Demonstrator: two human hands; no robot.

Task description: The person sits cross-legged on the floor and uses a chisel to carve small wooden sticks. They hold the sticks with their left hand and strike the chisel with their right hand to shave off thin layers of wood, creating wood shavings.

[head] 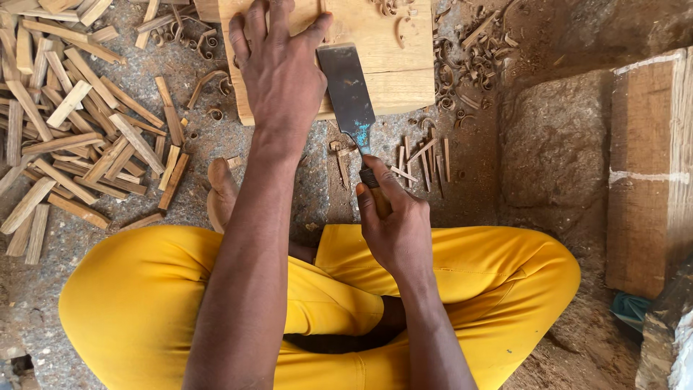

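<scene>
**Blade lies far of the right grip, long axis near-to-far, edge on the block**

The broad chisel (349, 90) lies with its long axis running near to far, leaning slightly left at the far end. Its wide dark blade rests flat on the near right part of the wooden block (375, 54), the far edge reaching roughly mid-face. The handle end points back toward the person.

The right hand (393, 224) holds that handle in a closed grip, forefinger extended along it toward the blade. The blade therefore lies directly far of this grip, in line with the forearm.

The left hand (278, 68) lies flat and spread on the block, just left of the blade, thumb tip near the blade's far corner; it clasps nothing. It is the hand nearer the cutting edge.

The block sits on the ground (317, 188), far of the crossed legs in yellow trousers (144, 296). Split wooden sticks (79, 130) lie heaped at left, curled shavings (462, 65) right of the block, thin slivers (426, 159) just right of the handle. A stone (556, 144) and a timber baulk (650, 173) stand at right.
</scene>
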